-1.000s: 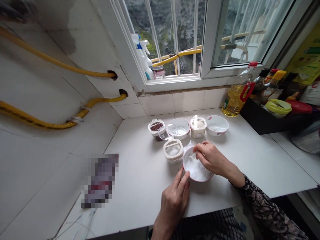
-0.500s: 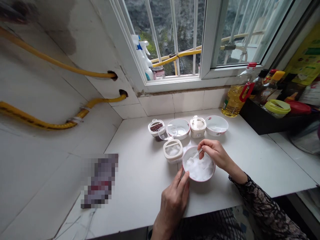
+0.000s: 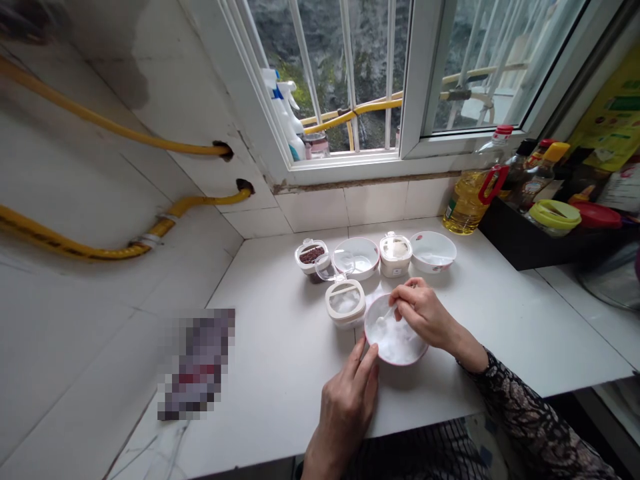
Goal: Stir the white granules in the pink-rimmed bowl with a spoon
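Note:
In the head view, a white bowl with a pink rim (image 3: 400, 364) stands on the counter and holds a white, grainy powder (image 3: 403, 345). My right hand (image 3: 425, 315) is closed round the handle of a small white spoon (image 3: 383, 321), whose tip is down in the powder. At the bowl's near left side, my left hand (image 3: 346, 399) grips the rim with its fingertips. Just left of the bowl sits a cream-rimmed container (image 3: 346, 323) with white contents, its clear lid flipped back. Part of the spoon is hidden by my right fingers.
Behind stand a container of dark red grains (image 3: 313, 257), a white bowl (image 3: 369, 268), a cream container (image 3: 396, 265) and another bowl (image 3: 434, 264). An oil bottle (image 3: 467, 200) and a black box (image 3: 513, 233) of condiments are at right. A blurred patch (image 3: 200, 367) lies left.
My right hand has shifted slightly left and turned over the bowl, moving the spoon through the powder. My left hand stays at the rim.

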Demonstrator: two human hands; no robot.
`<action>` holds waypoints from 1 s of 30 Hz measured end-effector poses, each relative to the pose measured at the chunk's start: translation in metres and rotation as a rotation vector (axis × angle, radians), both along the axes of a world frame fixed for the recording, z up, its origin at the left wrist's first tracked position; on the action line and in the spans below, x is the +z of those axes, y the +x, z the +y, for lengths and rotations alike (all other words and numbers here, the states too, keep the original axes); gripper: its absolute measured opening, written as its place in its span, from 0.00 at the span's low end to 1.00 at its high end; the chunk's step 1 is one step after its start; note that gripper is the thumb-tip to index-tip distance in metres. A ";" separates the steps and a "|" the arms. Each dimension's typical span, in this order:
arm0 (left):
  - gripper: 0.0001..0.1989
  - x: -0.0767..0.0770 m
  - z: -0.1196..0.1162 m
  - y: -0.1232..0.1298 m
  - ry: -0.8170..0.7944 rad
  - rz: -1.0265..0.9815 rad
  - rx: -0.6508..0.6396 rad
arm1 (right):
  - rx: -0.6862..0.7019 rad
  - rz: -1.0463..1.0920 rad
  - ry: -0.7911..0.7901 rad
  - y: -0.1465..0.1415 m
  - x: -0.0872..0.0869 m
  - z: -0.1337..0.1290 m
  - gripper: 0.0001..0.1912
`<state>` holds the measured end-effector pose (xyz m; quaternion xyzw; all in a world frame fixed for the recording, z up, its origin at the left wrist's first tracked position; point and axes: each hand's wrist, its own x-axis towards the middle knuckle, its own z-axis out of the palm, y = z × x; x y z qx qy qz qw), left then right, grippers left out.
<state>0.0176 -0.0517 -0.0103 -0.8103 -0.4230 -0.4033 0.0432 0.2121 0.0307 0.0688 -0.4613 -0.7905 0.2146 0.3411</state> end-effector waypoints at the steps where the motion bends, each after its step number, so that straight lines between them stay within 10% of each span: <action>1: 0.15 0.000 0.000 0.000 0.004 0.000 0.000 | 0.032 -0.028 0.018 -0.002 -0.001 -0.001 0.12; 21: 0.18 -0.001 -0.001 0.000 -0.025 -0.015 -0.015 | -0.109 0.528 -0.532 0.010 0.001 0.012 0.08; 30: 0.19 -0.004 0.001 -0.001 -0.009 0.003 -0.010 | -0.098 0.525 -0.125 -0.015 0.011 0.007 0.09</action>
